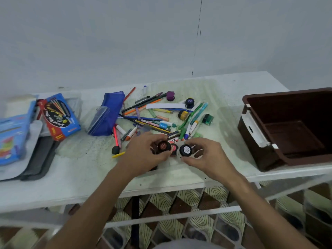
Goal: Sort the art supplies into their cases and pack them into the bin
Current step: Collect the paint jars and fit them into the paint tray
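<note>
Both hands sit at the near edge of the heap, each curled round a small black-lidded paint pot: the left hand (143, 150) grips one with a red label (163, 146), the right hand (206, 156) pinches one with a white label (186, 150). The two pots lie close together, almost touching, with a third red-marked pot (173, 147) partly hidden between them.

What matters next is direction. The brown bin (294, 130) stands well off to the right, at the worktop (179, 177) edge, open and showing nothing inside — so the right hand is the nearer one for any drop there. The cases lie the other way: the blue zip pouch (109, 115) just left of the heap, the oil pastel box (58, 117) and a grey folder (41, 155) further left, on the left hand's side.

The loose pens and pencils (152, 121) fan mostly left-low to right-high across the middle, behind the hands. More pots — purple (170, 95), dark blue (189, 102), yellow (183, 115), green (208, 119) — are scattered along the far and right side of the heap, which I judge easier reached by the right hand. Sorting looks barely begun.
</note>
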A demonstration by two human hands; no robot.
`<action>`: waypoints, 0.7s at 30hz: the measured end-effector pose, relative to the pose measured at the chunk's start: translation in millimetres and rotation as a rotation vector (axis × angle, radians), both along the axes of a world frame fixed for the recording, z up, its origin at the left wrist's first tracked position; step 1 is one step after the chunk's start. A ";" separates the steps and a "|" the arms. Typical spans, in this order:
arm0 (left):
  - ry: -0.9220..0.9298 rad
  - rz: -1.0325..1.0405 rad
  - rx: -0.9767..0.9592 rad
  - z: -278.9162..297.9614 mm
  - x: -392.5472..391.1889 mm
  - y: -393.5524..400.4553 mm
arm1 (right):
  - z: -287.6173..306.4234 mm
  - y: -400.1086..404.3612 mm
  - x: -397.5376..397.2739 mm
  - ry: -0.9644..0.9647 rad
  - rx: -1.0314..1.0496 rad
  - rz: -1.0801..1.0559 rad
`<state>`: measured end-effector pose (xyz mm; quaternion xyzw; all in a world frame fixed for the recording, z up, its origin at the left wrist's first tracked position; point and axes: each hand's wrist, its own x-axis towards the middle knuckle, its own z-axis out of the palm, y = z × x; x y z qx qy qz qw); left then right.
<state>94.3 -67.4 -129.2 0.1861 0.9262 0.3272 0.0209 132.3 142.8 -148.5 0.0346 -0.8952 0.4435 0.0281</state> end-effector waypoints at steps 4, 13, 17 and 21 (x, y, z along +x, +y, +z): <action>0.018 -0.009 -0.060 -7.4 18.7 -3.3 | 0.6 -13.7 2.0 -0.006 0.024 0.104; 0.013 0.014 -0.091 -12.9 24.7 1.6 | -4.7 -16.1 -14.4 -0.062 0.154 0.241; 0.012 0.022 -0.141 -18.1 25.7 4.7 | -5.3 -15.9 -17.1 -0.076 0.151 0.257; 0.010 0.031 -0.136 -22.6 26.4 4.2 | -7.4 -16.1 -15.1 -0.060 0.188 0.251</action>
